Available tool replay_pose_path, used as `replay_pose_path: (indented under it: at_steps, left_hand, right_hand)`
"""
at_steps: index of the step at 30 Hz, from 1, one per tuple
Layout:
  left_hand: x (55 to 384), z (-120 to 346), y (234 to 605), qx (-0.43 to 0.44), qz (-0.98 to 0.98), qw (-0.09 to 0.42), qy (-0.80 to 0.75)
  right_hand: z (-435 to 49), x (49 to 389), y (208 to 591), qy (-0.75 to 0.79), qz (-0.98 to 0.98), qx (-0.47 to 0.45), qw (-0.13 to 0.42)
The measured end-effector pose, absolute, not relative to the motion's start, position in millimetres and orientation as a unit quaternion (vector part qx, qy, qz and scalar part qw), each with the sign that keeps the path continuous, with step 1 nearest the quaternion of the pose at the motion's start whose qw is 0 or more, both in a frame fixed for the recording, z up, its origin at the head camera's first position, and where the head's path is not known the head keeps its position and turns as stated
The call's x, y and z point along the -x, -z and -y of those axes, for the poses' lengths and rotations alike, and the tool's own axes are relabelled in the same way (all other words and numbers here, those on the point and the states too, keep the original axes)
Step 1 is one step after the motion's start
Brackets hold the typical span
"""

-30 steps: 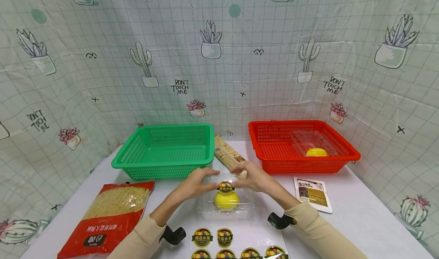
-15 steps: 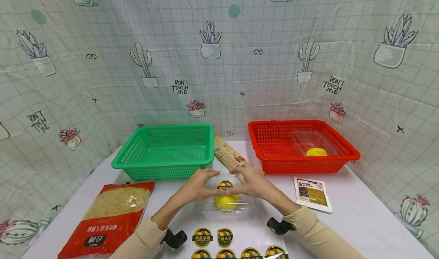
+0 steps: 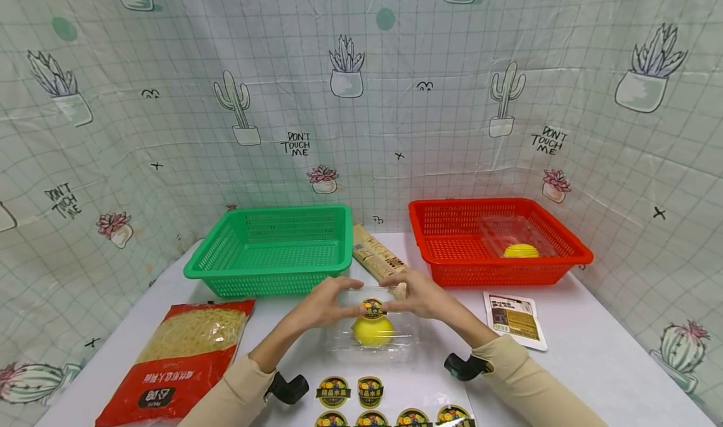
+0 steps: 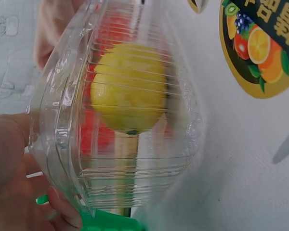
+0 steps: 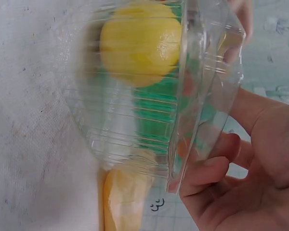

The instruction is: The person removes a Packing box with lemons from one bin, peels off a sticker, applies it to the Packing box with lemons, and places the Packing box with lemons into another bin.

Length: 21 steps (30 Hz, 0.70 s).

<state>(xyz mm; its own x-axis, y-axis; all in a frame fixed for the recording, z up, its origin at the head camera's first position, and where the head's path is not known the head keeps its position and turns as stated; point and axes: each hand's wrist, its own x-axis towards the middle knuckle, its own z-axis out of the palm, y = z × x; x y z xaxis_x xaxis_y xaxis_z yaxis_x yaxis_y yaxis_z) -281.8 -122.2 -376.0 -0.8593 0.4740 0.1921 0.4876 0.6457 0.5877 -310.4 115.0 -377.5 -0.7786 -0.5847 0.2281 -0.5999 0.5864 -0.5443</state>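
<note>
A clear plastic clamshell box (image 3: 339, 346) with a lemon (image 3: 373, 331) inside lies in front of me on the white table. On its lid sits a round fruit-label sticker (image 3: 373, 308). My left hand (image 3: 323, 304) holds the box from the left, thumb at the sticker's left edge, fingers at the far side. From the right, my right hand (image 3: 422, 297) holds it likewise, thumb at the sticker's right edge. The right wrist view shows the right fingers curled at the box's rim; in the left wrist view the left fingers wrap a corner.
A sheet of fruit stickers (image 3: 395, 392) lies at the front. Behind stand a green basket (image 3: 271, 284) and a red basket (image 3: 486, 274) with another boxed lemon (image 3: 521, 251). Around them lie a red pasta bag (image 3: 175, 367), a beige noodle packet (image 3: 374, 254) and a white pouch (image 3: 516, 319).
Both thumbs came together over the sticker's lower part half a second ago and have since slid apart to its two sides. The box has stayed in place.
</note>
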Motion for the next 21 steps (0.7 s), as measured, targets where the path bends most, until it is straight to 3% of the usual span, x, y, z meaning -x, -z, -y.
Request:
replay_pose_path:
  at_steps: [16, 21]
  left_hand:
    - [282, 111, 384, 0.202, 0.925, 0.108, 0.304]
    - [282, 111, 385, 0.209, 0.924, 0.113, 0.3]
  right_hand:
    - [-90, 310, 376, -0.263, 0.936, -0.22, 0.079]
    - [-94, 311, 378, -0.283, 0.926, -0.237, 0.075]
